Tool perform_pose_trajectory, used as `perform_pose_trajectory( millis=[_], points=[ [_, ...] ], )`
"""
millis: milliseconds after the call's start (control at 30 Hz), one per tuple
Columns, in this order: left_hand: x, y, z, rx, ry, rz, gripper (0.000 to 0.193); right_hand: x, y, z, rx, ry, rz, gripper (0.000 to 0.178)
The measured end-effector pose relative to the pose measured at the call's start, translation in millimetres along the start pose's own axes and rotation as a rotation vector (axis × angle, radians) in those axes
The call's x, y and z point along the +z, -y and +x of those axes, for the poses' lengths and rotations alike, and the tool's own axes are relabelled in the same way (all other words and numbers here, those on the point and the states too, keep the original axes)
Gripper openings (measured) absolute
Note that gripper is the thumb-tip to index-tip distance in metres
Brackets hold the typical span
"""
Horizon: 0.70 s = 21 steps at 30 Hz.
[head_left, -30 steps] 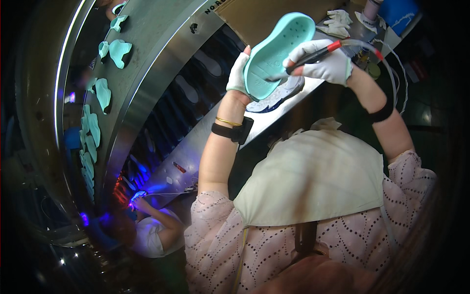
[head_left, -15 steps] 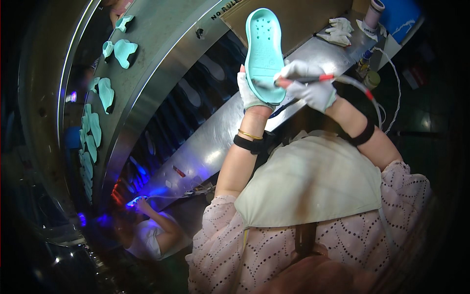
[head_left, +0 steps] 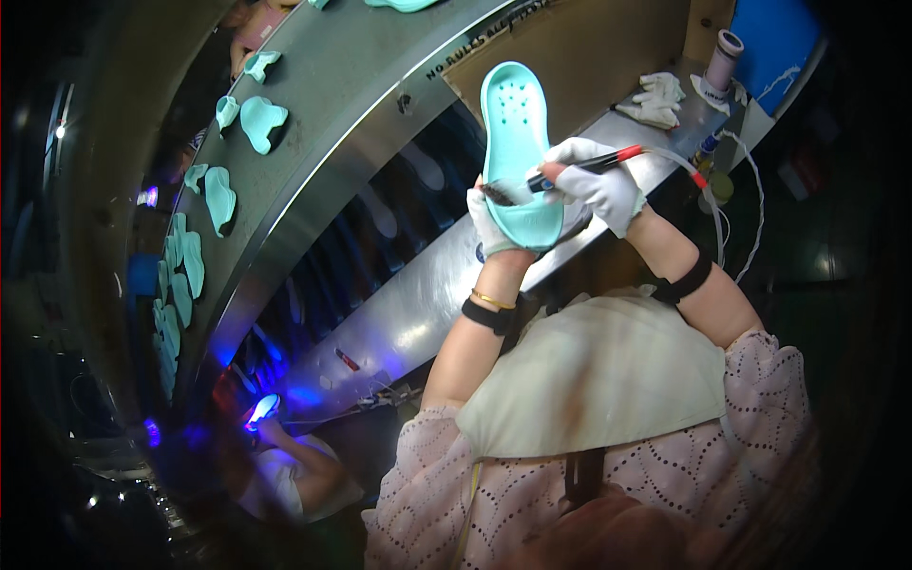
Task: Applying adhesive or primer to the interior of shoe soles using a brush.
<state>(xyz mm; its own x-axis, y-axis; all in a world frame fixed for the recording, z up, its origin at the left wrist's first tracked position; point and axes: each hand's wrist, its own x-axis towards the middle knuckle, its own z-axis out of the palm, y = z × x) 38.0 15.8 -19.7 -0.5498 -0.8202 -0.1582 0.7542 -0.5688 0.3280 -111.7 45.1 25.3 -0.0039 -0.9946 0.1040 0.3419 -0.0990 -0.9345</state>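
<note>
A turquoise foam shoe sole, with small holes at its far end, is raised upright over the metal bench. My left hand, in a white fingerless glove, grips its lower left side; most of those fingers are hidden behind the sole. My right hand, gloved the same way, is closed round a black-handled brush with red bands and a pale hose trailing from its end. Dark and pale bristles lie across the lower half of the sole's inner face, reaching its left edge.
Several turquoise shoe parts lie on the grey conveyor at left. White gloves and a pink cylinder sit at the bench's far right, near a cardboard sheet. A co-worker handles a blue-lit piece at lower left.
The view has tilted, so the bench and conveyor appear lower. The brush has swept across the sole toward its left edge. Both hands keep their hold.
</note>
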Motion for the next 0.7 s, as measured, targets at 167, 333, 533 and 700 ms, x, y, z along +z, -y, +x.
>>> perform_pose_trajectory(
  millis=[167,333,533,700],
  points=[
    [35.5,-2.4,-11.8,-0.08,-0.092,0.118,0.062,-32.1,9.8,41.3,-0.188,-0.325,-0.1,0.008],
    [23.1,-11.3,-12.1,-0.063,-0.048,0.164,0.063,-21.2,-15.7,34.1,-0.413,-0.011,-0.16,0.015],
    [1.6,-28.6,-17.0,0.062,-0.036,0.35,0.055,-19.7,3.0,7.1,-0.418,0.219,-0.407,0.023],
    [2.2,-28.8,-23.3,0.068,-0.011,0.432,0.05,-30.4,20.5,21.2,-0.549,0.191,-0.576,0.019]
  ],
)
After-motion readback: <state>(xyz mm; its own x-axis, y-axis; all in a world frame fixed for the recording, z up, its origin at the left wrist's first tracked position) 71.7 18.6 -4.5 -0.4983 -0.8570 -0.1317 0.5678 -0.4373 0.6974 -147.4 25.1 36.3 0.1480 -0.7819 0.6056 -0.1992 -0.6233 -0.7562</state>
